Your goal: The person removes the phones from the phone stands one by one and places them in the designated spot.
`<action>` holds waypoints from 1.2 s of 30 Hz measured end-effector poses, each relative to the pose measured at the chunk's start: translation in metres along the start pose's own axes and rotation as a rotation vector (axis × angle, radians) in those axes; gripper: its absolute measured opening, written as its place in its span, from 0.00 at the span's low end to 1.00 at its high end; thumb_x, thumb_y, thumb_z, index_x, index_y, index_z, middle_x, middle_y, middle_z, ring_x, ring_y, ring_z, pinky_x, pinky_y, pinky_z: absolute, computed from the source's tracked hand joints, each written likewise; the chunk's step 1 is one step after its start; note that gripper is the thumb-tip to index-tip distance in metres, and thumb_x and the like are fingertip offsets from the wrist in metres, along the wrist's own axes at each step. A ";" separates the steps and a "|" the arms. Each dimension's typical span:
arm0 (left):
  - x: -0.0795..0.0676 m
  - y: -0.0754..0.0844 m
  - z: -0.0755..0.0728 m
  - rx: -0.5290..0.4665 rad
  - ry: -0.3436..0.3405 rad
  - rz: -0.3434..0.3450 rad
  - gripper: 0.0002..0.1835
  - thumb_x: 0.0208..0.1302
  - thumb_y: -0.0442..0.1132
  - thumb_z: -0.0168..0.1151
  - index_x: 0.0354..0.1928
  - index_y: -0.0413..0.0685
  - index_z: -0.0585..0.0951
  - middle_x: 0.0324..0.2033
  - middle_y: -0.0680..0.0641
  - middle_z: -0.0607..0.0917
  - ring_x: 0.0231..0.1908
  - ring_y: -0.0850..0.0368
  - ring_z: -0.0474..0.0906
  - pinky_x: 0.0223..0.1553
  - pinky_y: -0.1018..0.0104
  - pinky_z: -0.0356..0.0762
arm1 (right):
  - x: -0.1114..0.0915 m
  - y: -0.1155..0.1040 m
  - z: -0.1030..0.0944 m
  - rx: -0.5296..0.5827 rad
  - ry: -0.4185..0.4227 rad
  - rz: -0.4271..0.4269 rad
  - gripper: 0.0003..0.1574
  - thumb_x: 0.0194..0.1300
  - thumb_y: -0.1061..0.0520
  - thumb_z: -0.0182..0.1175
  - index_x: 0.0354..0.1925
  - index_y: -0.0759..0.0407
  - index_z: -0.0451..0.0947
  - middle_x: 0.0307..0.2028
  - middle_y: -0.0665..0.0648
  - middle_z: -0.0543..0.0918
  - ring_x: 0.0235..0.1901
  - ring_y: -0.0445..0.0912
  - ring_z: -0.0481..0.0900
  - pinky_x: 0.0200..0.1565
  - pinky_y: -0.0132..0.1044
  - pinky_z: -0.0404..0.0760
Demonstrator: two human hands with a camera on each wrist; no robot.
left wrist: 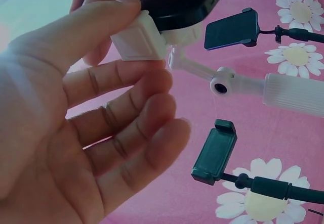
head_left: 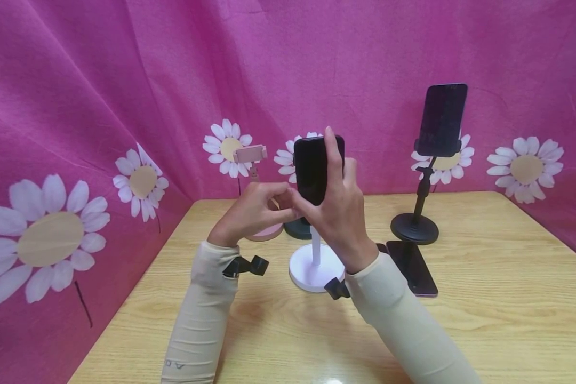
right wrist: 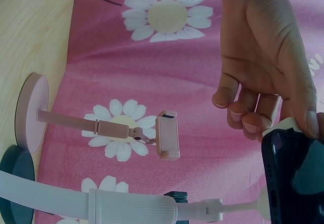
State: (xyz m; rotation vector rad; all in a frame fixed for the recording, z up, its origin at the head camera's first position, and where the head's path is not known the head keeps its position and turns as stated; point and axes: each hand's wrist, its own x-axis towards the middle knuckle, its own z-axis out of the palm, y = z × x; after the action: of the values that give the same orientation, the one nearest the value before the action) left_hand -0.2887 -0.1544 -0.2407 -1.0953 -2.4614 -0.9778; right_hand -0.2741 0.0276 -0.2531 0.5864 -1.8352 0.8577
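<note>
Step in hand, as we read it: seating a phone (head_left: 309, 165) in the clamp (left wrist: 142, 39) of the white stand (head_left: 316, 253). Phone is upright, dark screen toward us, at 12 o'clock above the stand's base.

Left hand (head_left: 252, 210) is at the phone's 8 o'clock: thumb and forefinger pinch the clamp at the phone's edge, other fingers loosely bent, holding nothing. Right hand (head_left: 341, 213) is at 5 o'clock: forefinger extended up the screen side, thumb across the low part, phone gripped between them and the fingers behind. We can't tell whether the clamp's far side has caught the phone.

Next move calls for, in our judgement: phone kept square and supported, both clamp ends checked over its edges, then the left fingers easing off before the right. Let go early and it could slip.

From the white base, on the surface (head_left: 509, 266): black stand (head_left: 420, 205) at 2 o'clock, already loaded; flat phone (head_left: 413, 266) at 3; pink stand (head_left: 250, 154) at 10, clamp unfilled; green stand (left wrist: 215, 153) at 11, likewise unfilled.
</note>
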 end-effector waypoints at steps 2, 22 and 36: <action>0.000 -0.001 0.000 0.005 0.007 0.019 0.10 0.58 0.41 0.69 0.42 0.51 0.84 0.30 0.58 0.85 0.33 0.64 0.80 0.38 0.65 0.81 | 0.000 0.000 0.000 0.004 -0.001 0.000 0.64 0.52 0.45 0.72 0.76 0.46 0.44 0.46 0.64 0.69 0.32 0.50 0.73 0.32 0.41 0.83; 0.001 -0.016 0.000 -0.102 0.003 0.110 0.07 0.58 0.38 0.65 0.28 0.52 0.75 0.21 0.52 0.74 0.26 0.57 0.71 0.27 0.64 0.71 | 0.000 0.002 0.000 0.058 -0.006 -0.058 0.62 0.52 0.50 0.71 0.76 0.50 0.45 0.47 0.66 0.69 0.41 0.52 0.72 0.34 0.42 0.84; -0.001 -0.014 0.000 -0.081 -0.004 0.066 0.07 0.57 0.33 0.66 0.30 0.45 0.75 0.23 0.49 0.75 0.29 0.53 0.72 0.32 0.58 0.74 | 0.003 0.004 -0.005 0.180 -0.053 -0.016 0.65 0.48 0.53 0.74 0.76 0.46 0.47 0.47 0.63 0.70 0.44 0.49 0.69 0.36 0.40 0.81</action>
State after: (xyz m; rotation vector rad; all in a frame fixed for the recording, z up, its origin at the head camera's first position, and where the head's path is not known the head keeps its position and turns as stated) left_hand -0.2987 -0.1615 -0.2479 -1.1969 -2.3911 -1.0644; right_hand -0.2751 0.0339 -0.2497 0.7421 -1.8098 1.0127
